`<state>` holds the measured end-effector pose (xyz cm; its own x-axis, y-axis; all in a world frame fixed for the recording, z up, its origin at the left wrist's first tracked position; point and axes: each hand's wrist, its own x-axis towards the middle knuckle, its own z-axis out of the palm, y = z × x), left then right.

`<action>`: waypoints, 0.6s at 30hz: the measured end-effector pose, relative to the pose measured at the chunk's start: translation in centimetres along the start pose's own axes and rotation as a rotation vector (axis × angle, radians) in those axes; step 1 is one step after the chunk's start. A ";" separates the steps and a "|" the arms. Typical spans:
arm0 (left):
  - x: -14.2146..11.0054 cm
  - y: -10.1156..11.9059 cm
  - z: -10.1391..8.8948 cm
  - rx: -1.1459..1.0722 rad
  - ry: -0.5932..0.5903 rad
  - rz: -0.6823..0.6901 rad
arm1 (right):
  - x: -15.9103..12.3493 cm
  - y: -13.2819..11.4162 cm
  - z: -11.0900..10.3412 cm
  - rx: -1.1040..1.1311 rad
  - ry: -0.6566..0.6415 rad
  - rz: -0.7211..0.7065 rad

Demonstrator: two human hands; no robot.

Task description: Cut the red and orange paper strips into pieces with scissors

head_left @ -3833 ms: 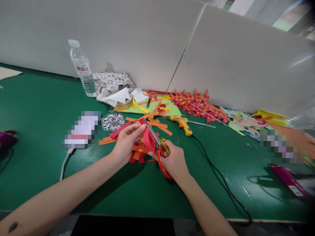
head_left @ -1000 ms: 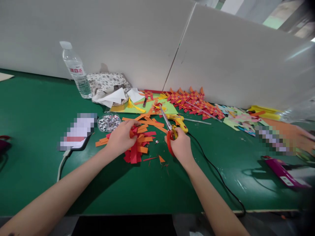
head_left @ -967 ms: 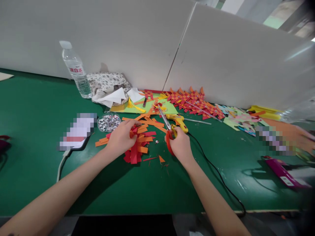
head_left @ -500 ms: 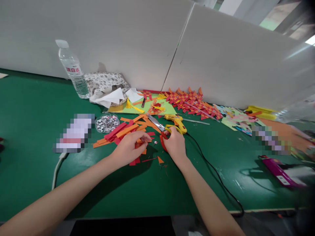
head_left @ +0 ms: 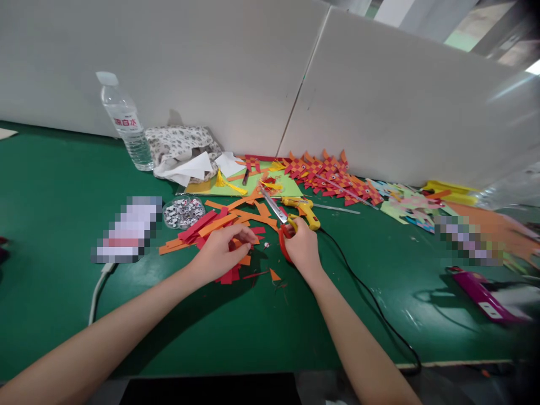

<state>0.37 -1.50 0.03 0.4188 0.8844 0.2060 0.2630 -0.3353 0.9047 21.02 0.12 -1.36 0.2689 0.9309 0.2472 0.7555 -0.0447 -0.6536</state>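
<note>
My right hand [head_left: 304,247] grips a pair of scissors [head_left: 276,209] by the red and yellow handles, the metal blades pointing away to the upper left. Loosely curved, my left hand [head_left: 221,247] hovers at a pile of red and orange paper strips [head_left: 217,225]; a gap shows between its thumb and fingers, and I see nothing held there. It hides part of the pile. Just beyond the scissors lies a yellow glue gun [head_left: 310,214]. A small googly eye [head_left: 266,245] and an orange scrap [head_left: 275,275] are on the green table between my hands.
A tub of googly eyes [head_left: 183,212] stands left of the strips, beside a blurred phone [head_left: 129,228] on a cable. Behind are a water bottle [head_left: 126,126], a patterned pouch [head_left: 179,146] and woven paper fish [head_left: 333,177]. The glue gun's black cord [head_left: 367,292] runs right.
The scissors have swung slightly to the right and turned more upright, their blades coming away from the orange strips. My left hand has barely moved.
</note>
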 end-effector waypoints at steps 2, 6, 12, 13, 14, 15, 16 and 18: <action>0.1 -0.3 0.1 -0.088 -0.017 -0.036 | -0.1 -0.1 -0.2 0.174 0.009 0.031; 0.2 -0.6 0.3 -0.311 -0.069 -0.093 | -0.2 -0.6 -0.6 0.638 -0.003 0.096; 0.5 0.2 0.4 -0.586 -0.035 -0.221 | -1.4 -2.4 -1.3 0.946 -0.269 0.112; 0.5 0.3 0.4 -0.616 0.002 -0.243 | -1.7 -2.7 -1.4 0.936 -0.321 0.093; 0.6 0.3 0.4 -0.642 0.048 -0.260 | -2.0 -3.0 -1.4 0.909 -0.363 0.076; 0.6 0.2 0.3 -0.664 0.093 -0.273 | -2.2 -3.2 -1.3 0.877 -0.391 0.071; 0.7 0.1 0.3 -0.684 0.132 -0.285 | -2.4 -3.3 -1.2 0.857 -0.415 0.067; 0.9 0.0 0.2 -0.708 0.172 -0.305 | -2.8 -3.4 -0.9 0.846 -0.468 0.073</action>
<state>0.93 -0.77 0.12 0.2619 0.9612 -0.0867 -0.2957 0.1655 0.9408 18.26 -2.64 0.83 -0.1049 0.9945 -0.0049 0.0180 -0.0031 -0.9998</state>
